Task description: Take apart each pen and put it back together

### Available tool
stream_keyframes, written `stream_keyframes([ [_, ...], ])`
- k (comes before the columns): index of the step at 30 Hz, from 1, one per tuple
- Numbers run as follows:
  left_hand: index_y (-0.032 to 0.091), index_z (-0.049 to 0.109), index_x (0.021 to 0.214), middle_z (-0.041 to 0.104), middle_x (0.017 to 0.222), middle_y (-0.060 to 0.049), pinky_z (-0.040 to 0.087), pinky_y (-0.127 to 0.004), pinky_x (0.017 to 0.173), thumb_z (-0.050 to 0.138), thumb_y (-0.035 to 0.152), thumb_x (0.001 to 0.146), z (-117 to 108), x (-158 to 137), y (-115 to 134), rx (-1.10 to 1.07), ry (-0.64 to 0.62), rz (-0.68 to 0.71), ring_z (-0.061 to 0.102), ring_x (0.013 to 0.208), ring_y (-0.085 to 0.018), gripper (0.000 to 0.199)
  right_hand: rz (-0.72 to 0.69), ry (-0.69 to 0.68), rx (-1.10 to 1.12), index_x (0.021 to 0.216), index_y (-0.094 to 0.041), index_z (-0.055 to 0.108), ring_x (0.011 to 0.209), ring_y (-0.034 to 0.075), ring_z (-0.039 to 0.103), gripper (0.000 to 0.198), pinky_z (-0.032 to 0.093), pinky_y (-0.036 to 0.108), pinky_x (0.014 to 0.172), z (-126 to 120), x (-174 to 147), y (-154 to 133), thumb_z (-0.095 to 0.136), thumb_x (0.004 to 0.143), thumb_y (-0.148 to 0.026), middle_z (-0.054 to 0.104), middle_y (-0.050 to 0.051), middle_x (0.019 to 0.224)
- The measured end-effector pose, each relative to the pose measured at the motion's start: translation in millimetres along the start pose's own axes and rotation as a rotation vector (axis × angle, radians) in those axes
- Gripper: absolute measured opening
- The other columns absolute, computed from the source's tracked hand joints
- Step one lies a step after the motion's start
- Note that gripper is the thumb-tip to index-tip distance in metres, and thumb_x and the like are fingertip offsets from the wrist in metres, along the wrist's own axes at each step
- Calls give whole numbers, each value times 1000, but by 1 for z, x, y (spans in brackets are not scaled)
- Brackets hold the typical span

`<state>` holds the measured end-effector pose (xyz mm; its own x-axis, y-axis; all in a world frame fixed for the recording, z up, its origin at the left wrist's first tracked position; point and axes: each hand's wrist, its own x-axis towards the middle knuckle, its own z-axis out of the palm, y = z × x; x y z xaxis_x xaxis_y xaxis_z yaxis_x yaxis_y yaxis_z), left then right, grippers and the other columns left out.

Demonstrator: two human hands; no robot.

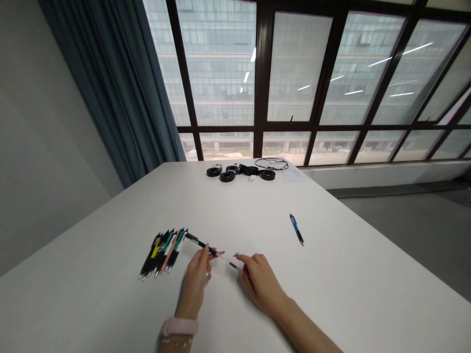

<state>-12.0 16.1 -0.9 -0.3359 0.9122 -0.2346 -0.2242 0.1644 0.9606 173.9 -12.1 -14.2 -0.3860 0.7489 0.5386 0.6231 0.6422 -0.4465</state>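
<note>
Left hand [197, 277] holding pen [199, 242], right hand [263, 280] at refill [233, 265]

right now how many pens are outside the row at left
2: black pen in the left hand; blue pen on the table, farther right than the right hand.

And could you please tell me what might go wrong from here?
The slim refill between the left hand and the right hand might bend or slip from the grip. The black pen barrel's back end sits close to the row of pens, so a careless turn could scatter them. The blue pen lies loose to the right and could get nudged.
</note>
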Motion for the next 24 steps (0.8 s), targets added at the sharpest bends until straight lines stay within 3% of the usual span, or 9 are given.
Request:
stream_keyframes([
  [7, 18, 59, 72, 60, 56, 2, 16, -19, 39, 73, 70, 57, 9, -3, -17, 109, -198, -52, 30, 38, -4, 57, 65, 140, 89, 124, -17, 55, 81, 23, 58, 30, 47, 35, 74, 0, -1, 4, 54, 94, -15, 65, 6, 85],
  [11, 17, 62, 73, 65, 65, -2, 19, -20, 39, 75, 60, 61, 18, -11, -21, 73, -320, -67, 36, 39, -4, 47, 43, 191, 134, 123, -21, 54, 81, 22, 58, 27, 48, 35, 73, 0, -1, 4, 51, 96, -17, 65, 5, 86],
  [17, 17, 67, 79, 69, 77, -5, 17, -20, 37, 75, 58, 62, 22, -18, -19, 25, -337, -93, 37, 40, -4, 45, 24, 203, 167, 122, -22, 54, 81, 22, 58, 26, 48, 35, 73, 2, -2, 3, 49, 97, -17, 65, 5, 86],
  [24, 16, 61, 58, 60, 51, -2, 17, -20, 36, 69, 78, 54, 25, -12, -20, 67, -306, -156, 35, 33, -5, 62, 15, 188, 184, 123, -22, 53, 84, 22, 59, 28, 50, 35, 75, -1, -3, 1, 48, 96, -15, 66, 6, 89],
])
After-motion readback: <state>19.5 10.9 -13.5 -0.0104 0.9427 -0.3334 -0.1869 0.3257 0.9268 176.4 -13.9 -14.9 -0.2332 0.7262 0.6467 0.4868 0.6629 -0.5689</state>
